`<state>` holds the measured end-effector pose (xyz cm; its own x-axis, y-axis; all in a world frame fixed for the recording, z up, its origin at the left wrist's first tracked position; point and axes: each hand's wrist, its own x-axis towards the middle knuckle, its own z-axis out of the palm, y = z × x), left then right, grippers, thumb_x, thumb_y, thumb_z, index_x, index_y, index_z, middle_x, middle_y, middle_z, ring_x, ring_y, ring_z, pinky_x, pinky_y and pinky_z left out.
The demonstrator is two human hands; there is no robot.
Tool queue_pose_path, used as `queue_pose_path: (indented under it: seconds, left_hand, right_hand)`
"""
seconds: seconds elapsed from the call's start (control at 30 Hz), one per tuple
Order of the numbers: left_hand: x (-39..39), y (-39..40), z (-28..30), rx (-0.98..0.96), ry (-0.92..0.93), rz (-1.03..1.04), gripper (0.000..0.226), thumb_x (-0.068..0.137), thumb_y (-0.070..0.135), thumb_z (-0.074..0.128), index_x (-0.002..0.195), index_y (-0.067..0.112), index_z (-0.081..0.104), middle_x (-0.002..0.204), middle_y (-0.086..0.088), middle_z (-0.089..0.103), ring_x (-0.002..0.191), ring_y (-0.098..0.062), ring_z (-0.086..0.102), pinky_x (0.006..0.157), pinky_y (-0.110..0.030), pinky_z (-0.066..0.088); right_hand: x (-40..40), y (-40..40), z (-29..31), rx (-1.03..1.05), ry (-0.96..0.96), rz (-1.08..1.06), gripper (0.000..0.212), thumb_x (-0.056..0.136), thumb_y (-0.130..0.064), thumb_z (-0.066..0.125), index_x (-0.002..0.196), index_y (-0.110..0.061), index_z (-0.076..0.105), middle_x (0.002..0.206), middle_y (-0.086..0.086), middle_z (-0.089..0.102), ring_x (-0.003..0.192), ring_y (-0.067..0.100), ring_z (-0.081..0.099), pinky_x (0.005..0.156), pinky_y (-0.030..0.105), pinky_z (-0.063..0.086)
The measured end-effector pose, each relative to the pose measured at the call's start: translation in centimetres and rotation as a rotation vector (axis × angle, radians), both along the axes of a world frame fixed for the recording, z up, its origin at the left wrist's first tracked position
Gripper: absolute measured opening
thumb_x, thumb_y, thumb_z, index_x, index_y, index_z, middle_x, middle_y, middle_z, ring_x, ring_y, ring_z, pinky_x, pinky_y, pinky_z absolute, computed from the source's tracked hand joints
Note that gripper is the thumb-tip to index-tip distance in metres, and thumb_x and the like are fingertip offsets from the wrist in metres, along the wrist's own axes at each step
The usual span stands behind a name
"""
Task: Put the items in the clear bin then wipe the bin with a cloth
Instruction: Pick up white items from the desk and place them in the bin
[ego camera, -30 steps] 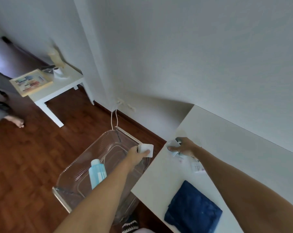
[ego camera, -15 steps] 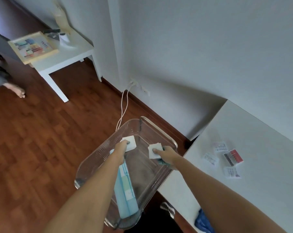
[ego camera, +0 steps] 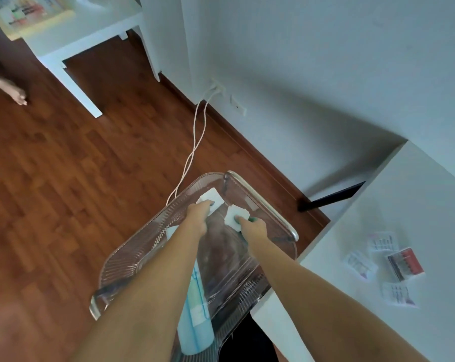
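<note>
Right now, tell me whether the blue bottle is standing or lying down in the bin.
Lying down: the blue bottle rests lengthwise on the clear bin floor, partly under the left forearm.

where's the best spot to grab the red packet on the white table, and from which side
Judging from its pose, pinch the red packet by its long edges from straight above: it lies flat on the white table, and white packets crowd its left and lower sides, so the right edge looks freest.

Both hands reach into the clear ribbed plastic bin [ego camera: 132,259]. The left hand [ego camera: 199,214] and right hand [ego camera: 252,227] each hold a small white packet at the bin's far end.

A long light-blue bottle [ego camera: 195,320] lies inside.
</note>
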<state>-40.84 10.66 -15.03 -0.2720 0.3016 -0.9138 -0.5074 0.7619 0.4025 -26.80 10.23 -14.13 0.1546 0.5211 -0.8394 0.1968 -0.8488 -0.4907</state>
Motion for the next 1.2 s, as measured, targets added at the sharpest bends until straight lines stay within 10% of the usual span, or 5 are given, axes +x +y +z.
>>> queue_pose_path:
  seconds: [0.07,0.37,0.7,1.2]
  left_hand:
    - [0.1,0.6,-0.7,-0.029,-0.006,0.001,0.049,0.082,0.012,0.068,0.127,0.0,0.052,0.118,-0.023,0.062,0.099,-0.037,0.066,0.085,-0.045,0.057]
    - [0.2,1.7,-0.3,-0.049,0.071,-0.014,0.054,0.081,0.024,0.068,0.129,0.004,0.051,0.123,-0.019,0.061,0.107,-0.036,0.063,0.093,-0.047,0.053]
    - [-0.1,2.1,2.9,0.135,-0.29,0.115,0.025,0.094,0.024,0.043,0.075,0.013,0.055,0.042,-0.005,0.059,0.042,-0.023,0.061,0.035,-0.024,0.047]
    - [-0.4,0.9,3.7,0.153,-0.34,0.138,0.032,0.096,0.036,0.039,0.086,0.01,0.055,0.075,-0.007,0.058,0.062,-0.019,0.058,0.049,-0.024,0.045]
  right_hand:
    - [-0.5,0.4,-0.5,-0.005,-0.007,-0.026,0.04,0.087,-0.023,0.068,0.117,0.001,0.059,0.097,0.014,0.064,0.072,0.022,0.058,0.064,0.032,0.047]
    - [-2.1,0.9,-0.7,0.0,-0.071,-0.075,0.042,0.093,-0.034,0.058,0.119,0.0,0.058,0.113,0.015,0.066,0.091,0.025,0.059,0.073,0.03,0.044]
    - [-4.0,1.4,0.4,-0.104,0.132,-0.4,0.023,0.099,-0.023,0.046,0.109,-0.004,0.051,0.099,0.012,0.06,0.091,0.026,0.061,0.069,0.034,0.051]
    - [-3.1,1.2,2.0,-0.125,0.304,-0.411,0.024,0.101,-0.029,0.042,0.108,-0.008,0.049,0.087,0.003,0.059,0.074,0.016,0.058,0.063,0.028,0.045]
